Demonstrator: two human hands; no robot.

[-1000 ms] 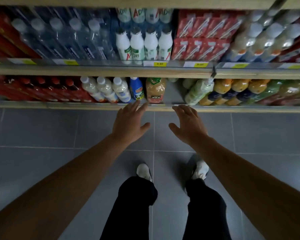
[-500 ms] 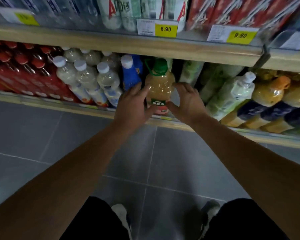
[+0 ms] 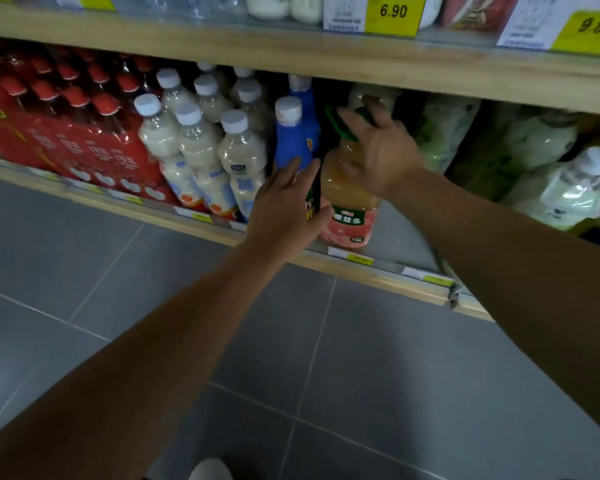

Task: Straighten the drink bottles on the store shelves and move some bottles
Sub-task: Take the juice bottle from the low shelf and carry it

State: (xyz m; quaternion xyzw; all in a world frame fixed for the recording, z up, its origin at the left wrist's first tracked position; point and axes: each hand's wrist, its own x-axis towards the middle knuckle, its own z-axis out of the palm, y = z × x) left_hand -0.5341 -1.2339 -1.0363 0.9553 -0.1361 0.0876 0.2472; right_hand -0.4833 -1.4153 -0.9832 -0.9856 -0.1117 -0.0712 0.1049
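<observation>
An orange juice bottle (image 3: 350, 199) with a green cap and a pink-and-green label stands at the front of the bottom shelf (image 3: 378, 275). My right hand (image 3: 385, 154) grips its neck and green cap from the right, fingers curled over the top. My left hand (image 3: 284, 209) lies with straight fingers against the lower part of a blue bottle (image 3: 291, 140) just to the left. Its thumb touches the juice bottle's lower left side. The blue bottle's label is mostly hidden behind my left hand.
Several milky white-capped bottles (image 3: 201, 147) and red shrink-wrapped packs (image 3: 66, 133) fill the shelf to the left. A pale bottle (image 3: 568, 192) leans at the right, with bare shelf floor (image 3: 399, 233) beside the juice bottle. The upper shelf board (image 3: 291, 53) hangs low overhead.
Both hands have reached from the floor side to the shelf. My right hand moved up from the juice bottle's side to its cap, and my left hand slid onto the blue bottle. The view came closer.
</observation>
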